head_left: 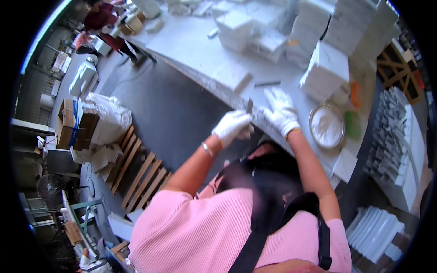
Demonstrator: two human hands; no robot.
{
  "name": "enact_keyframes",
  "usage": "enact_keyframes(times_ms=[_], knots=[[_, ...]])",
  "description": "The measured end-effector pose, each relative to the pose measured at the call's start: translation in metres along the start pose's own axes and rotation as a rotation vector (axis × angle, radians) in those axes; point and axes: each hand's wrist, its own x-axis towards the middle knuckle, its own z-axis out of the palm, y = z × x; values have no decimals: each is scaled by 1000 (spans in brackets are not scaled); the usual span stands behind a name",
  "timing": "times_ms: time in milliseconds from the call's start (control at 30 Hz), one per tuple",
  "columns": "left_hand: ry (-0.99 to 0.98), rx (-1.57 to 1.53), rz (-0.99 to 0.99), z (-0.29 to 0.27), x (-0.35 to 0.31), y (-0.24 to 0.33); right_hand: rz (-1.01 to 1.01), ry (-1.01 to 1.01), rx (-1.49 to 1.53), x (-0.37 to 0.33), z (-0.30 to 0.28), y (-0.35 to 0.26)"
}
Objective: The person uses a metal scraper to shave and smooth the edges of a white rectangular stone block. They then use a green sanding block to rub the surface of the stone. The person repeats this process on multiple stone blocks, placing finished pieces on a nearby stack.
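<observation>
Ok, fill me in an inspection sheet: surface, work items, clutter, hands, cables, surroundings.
Surface: pale worktable, speckled along its near edge.
Work items: small grey bar in hand; dark flat strip lying on the table.
Clutter: stacked marble-patterned slabs; round bowl of white material; green pad; orange item.
Hands: both white-gloved; left hand has fingers closed on the bar; right hand open at the table edge.
Cables: thin dark line near the fan, possibly a cord.
Surroundings: slatted wooden pallet, cardboard box, another person beyond.
</observation>
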Motion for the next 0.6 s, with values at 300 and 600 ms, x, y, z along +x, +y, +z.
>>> enact_keyframes(times_ms=[300, 600], knots=[[-59, 76, -181, -17, 40, 28, 39, 133, -44, -32, -9, -3], [-149, -116, -347, -23, 100, 58, 40, 172, -65, -31, -9, -7]])
